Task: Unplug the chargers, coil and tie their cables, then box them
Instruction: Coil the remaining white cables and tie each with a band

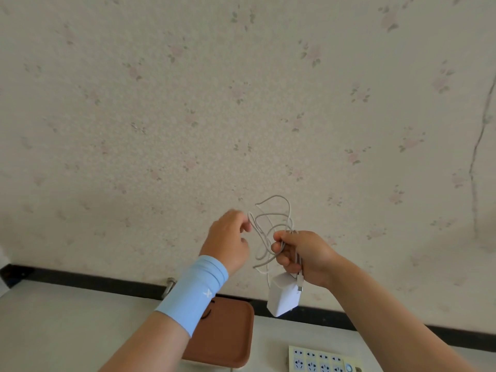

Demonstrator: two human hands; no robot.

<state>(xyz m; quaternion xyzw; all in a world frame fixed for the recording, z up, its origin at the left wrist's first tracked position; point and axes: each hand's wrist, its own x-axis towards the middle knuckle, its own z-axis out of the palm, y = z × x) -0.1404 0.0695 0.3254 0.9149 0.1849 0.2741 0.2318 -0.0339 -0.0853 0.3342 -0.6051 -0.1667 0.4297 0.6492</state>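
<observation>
Currently, a loosely looped white cable [264,242] is gripped by the right hand [303,257], whose fingers are curled round several bunched strands. Directly beneath that hand a white charger [283,298] is seen hanging from the cable, with a small connector [300,287] dangling beside it, just under the palm. The loops are spread up and to the left of the right hand, toward the left hand [228,240]. The left hand's fingers are bent, their tips at the outermost loop. Whether that loop is pinched cannot be told, since the fingertips are blurred. A pale blue sleeve [193,294] is worn at the left wrist. Under the left forearm a brown tray [230,339] is set on a white table [67,331]. Further below the right hand a power strip [319,358] lies on the same table.
</observation>
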